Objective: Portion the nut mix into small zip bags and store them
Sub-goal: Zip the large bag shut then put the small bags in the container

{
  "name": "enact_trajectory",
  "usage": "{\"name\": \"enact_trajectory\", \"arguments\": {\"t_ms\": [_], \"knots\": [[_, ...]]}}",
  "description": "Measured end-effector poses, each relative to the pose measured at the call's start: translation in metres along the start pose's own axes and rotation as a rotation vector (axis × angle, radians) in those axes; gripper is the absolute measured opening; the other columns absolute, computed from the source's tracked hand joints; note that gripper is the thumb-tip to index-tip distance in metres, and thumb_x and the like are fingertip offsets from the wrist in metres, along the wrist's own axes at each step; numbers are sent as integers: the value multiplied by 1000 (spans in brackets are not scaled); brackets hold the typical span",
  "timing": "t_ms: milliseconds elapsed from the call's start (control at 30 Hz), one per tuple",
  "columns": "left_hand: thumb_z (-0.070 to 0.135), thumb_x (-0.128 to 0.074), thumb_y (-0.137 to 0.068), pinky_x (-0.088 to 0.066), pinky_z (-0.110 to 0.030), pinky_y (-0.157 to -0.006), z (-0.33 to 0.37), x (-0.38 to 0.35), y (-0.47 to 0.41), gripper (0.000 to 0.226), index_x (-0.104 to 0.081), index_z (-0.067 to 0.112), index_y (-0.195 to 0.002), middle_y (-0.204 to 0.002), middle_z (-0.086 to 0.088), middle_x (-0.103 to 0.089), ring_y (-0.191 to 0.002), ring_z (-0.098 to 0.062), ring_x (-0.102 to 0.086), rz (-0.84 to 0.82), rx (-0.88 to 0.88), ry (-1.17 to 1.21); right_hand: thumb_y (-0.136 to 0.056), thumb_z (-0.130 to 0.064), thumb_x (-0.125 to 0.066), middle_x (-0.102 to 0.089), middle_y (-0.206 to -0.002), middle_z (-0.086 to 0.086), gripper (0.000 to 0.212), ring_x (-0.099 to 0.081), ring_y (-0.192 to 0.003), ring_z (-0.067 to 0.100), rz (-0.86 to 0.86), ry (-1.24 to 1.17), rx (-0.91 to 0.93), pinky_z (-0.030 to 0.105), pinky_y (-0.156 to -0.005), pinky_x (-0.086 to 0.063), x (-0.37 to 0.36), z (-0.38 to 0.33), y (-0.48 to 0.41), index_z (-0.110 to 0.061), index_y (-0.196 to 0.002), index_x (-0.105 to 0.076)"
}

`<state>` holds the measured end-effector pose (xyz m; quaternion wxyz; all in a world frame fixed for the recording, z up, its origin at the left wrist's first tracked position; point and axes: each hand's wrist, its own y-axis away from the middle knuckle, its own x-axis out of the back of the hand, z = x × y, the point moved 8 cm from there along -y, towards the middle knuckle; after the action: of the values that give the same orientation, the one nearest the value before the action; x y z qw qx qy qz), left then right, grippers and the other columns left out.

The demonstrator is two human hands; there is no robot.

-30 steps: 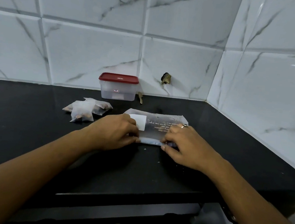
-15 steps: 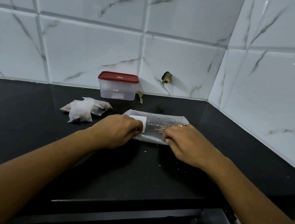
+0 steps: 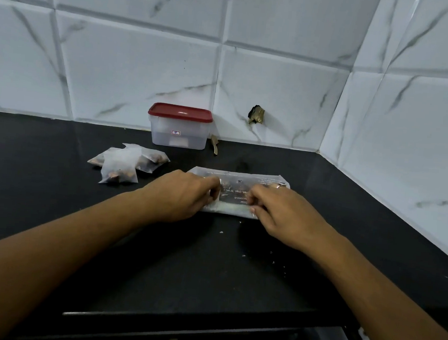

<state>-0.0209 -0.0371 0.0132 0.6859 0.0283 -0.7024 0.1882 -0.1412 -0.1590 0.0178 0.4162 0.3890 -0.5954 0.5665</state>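
Left hand [image 3: 185,193] and right hand [image 3: 281,215] are both working on the printed pouch [image 3: 238,190]. Each one is curling its fingers down and pinching the pouch's near edge. The left one is gripping by the white label patch and the right one is gripping further along the same edge. That edge is looking folded or rolled over, but I can't tell how far. A ring [image 3: 279,186] is showing on the right hand.

The pouch is lying flat on the black counter [image 3: 40,181], in front of the red-lidded plastic container [image 3: 178,136] and a bit to its right, well apart from it. The small zip bags [image 3: 120,166] with the nut mix are sitting in a loose overlapping pile in front of the container and off to its left, not touching it or the pouch. I can see brown nuts through the frosted plastic.

The container itself is sitting closed, right up against the marble-look tile wall [image 3: 118,65]. A small brown scrap [image 3: 214,146] is lying just beside its right side. A few pale crumbs [image 3: 221,232] are lying on the counter on the near side of the pouch, farther from the container.
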Motion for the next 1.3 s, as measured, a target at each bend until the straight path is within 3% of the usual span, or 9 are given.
{"name": "enact_trajectory", "arguments": {"t_ms": [133,267,400,500,567,733,933,1133,1300], "knots": [[36,-50,-101,-41,-31,-67,0,2,1,9,-53,33,-109,-112,8,-53,-75,-14,-54,107,-50,-46,-101,-33,-57,-65,-100,-14,4,-58,-102,14,-2,135,29,36,-95,-39,-1,-4,-6,-32,-99,-61],[42,-51,-100,-47,-31,-75,3,3,2,21,-63,28,-110,-112,4,-56,-96,-16,-56,202,-165,-132,-97,-32,-60,-61,-100,-3,14,-57,-97,22,60,225,85,42,-88,-47,1,-9,-7,-26,-100,-73],[54,-36,-102,-51,-37,-83,5,7,8,42,-69,29,-109,-105,8,-63,-100,-14,-53,207,-228,-173,-97,-32,-54,-68,-99,-6,22,-61,-95,18,8,131,111,42,-90,-50,-3,-6,-8,-25,-98,-75],[53,-51,-100,-52,-34,-89,3,9,10,33,-71,31,-113,-112,9,-67,-109,-12,-57,163,-230,-103,-96,-49,-52,-71,-98,-11,36,-63,-94,12,-15,10,83,37,-88,-51,0,2,-6,-26,-102,-79],[45,-57,-99,-53,-35,-88,2,9,9,27,-72,28,-113,-111,7,-69,-107,-14,-61,174,-223,-100,-93,-55,-56,-73,-100,-13,37,-64,-95,9,-33,-26,69,36,-88,-52,1,5,-5,-28,-106,-79],[41,-52,-102,-53,-38,-88,-4,6,0,26,-71,27,-113,-110,2,-69,-103,-18,-64,157,-106,-69,-96,-33,-61,-73,-96,-12,14,-63,-93,14,36,-9,35,40,-87,-52,2,8,-7,-30,-103,-73],[39,-47,-105,-42,-29,-71,-11,5,-9,18,-54,30,-119,-105,2,-69,-83,-14,-59,168,-13,-49,-99,-34,-54,-67,-91,-8,6,-58,-86,15,99,47,-35,41,-80,-52,-2,10,-10,-34,-98,-60],[38,-44,-106,-39,-26,-66,-7,3,-11,23,-52,31,-125,-124,4,-56,-77,-8,-51,185,-66,-91,-97,-22,-53,-60,-102,-6,11,-58,-88,18,94,106,4,36,-77,-51,-3,2,-11,-25,-100,-63],[47,-44,-102,-50,-29,-76,-5,4,-7,33,-62,29,-123,-120,5,-58,-101,-13,-58,229,-178,-139,-97,-43,-59,-57,-109,-12,23,-54,-103,11,53,105,-13,37,-95,-46,-4,9,-6,-32,-114,-69]]}}
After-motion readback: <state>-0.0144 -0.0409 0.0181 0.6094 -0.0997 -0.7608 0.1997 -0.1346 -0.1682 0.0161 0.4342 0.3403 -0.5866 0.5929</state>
